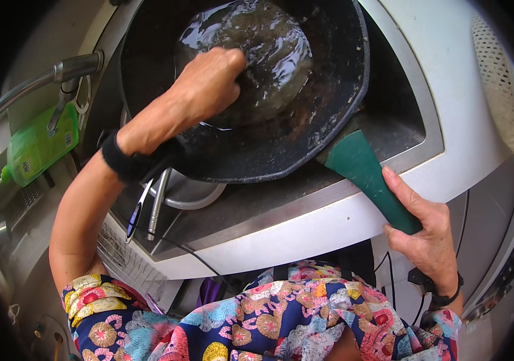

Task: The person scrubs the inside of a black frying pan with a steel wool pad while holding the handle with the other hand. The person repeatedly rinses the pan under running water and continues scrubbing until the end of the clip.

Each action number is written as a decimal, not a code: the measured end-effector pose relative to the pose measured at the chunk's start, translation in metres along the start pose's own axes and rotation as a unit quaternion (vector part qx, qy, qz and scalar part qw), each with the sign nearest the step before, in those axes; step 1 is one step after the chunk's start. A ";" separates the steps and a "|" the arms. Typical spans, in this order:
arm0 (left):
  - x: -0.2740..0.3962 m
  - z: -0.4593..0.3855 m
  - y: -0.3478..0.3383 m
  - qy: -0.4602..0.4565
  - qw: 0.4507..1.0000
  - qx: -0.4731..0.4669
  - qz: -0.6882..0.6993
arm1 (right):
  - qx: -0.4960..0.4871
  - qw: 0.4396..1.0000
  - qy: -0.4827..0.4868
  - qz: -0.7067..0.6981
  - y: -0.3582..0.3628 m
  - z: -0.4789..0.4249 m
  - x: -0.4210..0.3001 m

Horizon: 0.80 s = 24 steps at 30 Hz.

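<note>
A large dark wok [257, 155] rests tilted over a sink. Murky, rippling water [279, 58] lies in its bottom. My left hand [212, 81] is inside the wok, just over the water, with its fingers curled under. Whatever may be in that fist is hidden from above. At the lower right, my right hand [424, 230] grips the wok's green handle [369, 176] near its end, thumb on one side and fingers on the other. Small pale bits cling to the wok's inner wall.
The steel sink [433, 104] has a pan [194, 189] and utensil handles [158, 205] under the wok. To the left are a faucet [79, 67] and a green soap bottle [43, 144]. A perforated white basket [493, 81] stands at right. A wire rack [121, 252] lies lower left.
</note>
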State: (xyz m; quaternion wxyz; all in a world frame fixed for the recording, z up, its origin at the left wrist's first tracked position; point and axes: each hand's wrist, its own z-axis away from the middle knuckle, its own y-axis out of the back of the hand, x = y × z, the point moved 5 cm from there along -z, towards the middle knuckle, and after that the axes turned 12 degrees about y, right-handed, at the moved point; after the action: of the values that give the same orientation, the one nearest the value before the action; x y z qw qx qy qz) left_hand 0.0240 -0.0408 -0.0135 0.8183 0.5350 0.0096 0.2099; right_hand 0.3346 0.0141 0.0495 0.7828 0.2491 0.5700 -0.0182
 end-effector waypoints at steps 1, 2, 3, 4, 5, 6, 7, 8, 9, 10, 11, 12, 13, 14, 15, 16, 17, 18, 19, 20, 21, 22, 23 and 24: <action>0.001 0.009 -0.001 0.013 1.000 -0.023 0.017 | -0.002 1.000 -0.004 -0.006 0.000 0.000 0.001; 0.003 0.017 -0.002 0.025 0.998 -0.045 0.034 | -0.004 1.000 -0.008 -0.013 0.000 0.001 0.001; 0.007 0.022 -0.008 0.035 0.992 -0.083 0.083 | -0.005 1.000 -0.011 -0.018 0.001 0.001 0.002; 0.013 0.026 -0.015 0.009 0.990 -0.098 0.100 | -0.005 1.000 -0.014 -0.017 0.000 0.002 0.002; 0.020 0.027 -0.022 -0.019 0.986 -0.113 0.118 | -0.004 1.000 -0.018 -0.017 -0.001 0.003 0.003; 0.028 0.024 -0.022 -0.033 0.990 -0.106 0.090 | -0.003 1.000 -0.019 -0.017 -0.001 0.003 0.004; 0.036 0.017 -0.022 -0.024 0.985 -0.104 0.135 | -0.013 0.999 -0.026 -0.018 -0.001 0.003 0.004; 0.046 0.006 -0.024 -0.016 0.978 -0.104 0.179 | -0.023 0.999 -0.033 -0.018 0.000 0.003 0.004; 0.053 -0.002 -0.022 -0.002 0.971 -0.101 0.219 | -0.035 0.999 -0.035 -0.022 0.000 0.003 0.004; 0.057 -0.010 -0.016 -0.004 0.966 -0.062 0.251 | -0.041 0.998 -0.033 -0.022 0.000 0.002 0.003; 0.059 -0.018 -0.008 -0.006 0.959 -0.023 0.283 | -0.048 0.998 -0.031 -0.021 0.000 0.001 0.002; 0.061 -0.029 -0.004 0.012 0.947 -0.011 0.321 | -0.051 0.998 -0.033 -0.019 0.000 0.001 0.003; 0.062 -0.028 -0.003 0.007 0.952 -0.006 0.307 | -0.049 0.998 -0.038 -0.027 0.000 0.001 0.003; 0.062 -0.024 -0.002 0.003 0.957 -0.001 0.291 | -0.049 0.997 -0.043 -0.036 0.000 0.000 0.003; 0.063 -0.020 -0.003 -0.003 0.961 0.003 0.276 | -0.045 0.997 -0.049 -0.045 0.000 0.001 0.004; 0.066 -0.011 -0.008 -0.040 0.956 0.003 0.289 | -0.036 0.998 -0.043 -0.042 0.000 0.002 0.005; 0.070 -0.002 -0.013 -0.074 0.947 -0.025 0.310 | -0.028 0.998 -0.036 -0.038 -0.001 0.003 0.006; 0.073 0.007 -0.011 -0.068 0.952 -0.052 0.294 | -0.021 0.999 -0.028 -0.035 -0.001 0.004 0.006; 0.076 0.010 -0.010 -0.062 0.955 -0.080 0.277 | -0.017 0.999 -0.025 -0.031 0.000 0.005 0.007; 0.078 0.006 -0.012 -0.060 0.959 -0.078 0.266 | -0.013 0.999 -0.021 -0.027 0.000 0.006 0.009; 0.078 -0.001 -0.008 -0.056 0.959 -0.021 0.276 | -0.010 1.000 -0.012 -0.025 0.000 0.005 0.008; 0.077 -0.012 -0.005 -0.048 0.956 0.036 0.286 | -0.012 1.000 -0.003 -0.025 0.000 0.003 0.005; 0.076 -0.024 0.000 -0.041 0.950 0.093 0.295 | -0.013 1.000 0.006 -0.025 0.000 0.000 0.002; 0.074 -0.036 0.009 -0.024 0.938 0.152 0.312 | -0.012 1.000 0.012 -0.023 0.000 -0.001 0.001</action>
State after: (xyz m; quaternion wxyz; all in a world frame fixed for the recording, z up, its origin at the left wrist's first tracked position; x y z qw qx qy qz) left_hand 0.0803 0.0203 -0.0059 0.6205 0.6343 -0.1453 0.4376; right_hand 0.3344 0.0151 0.0481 0.7782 0.2270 0.5849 -0.0265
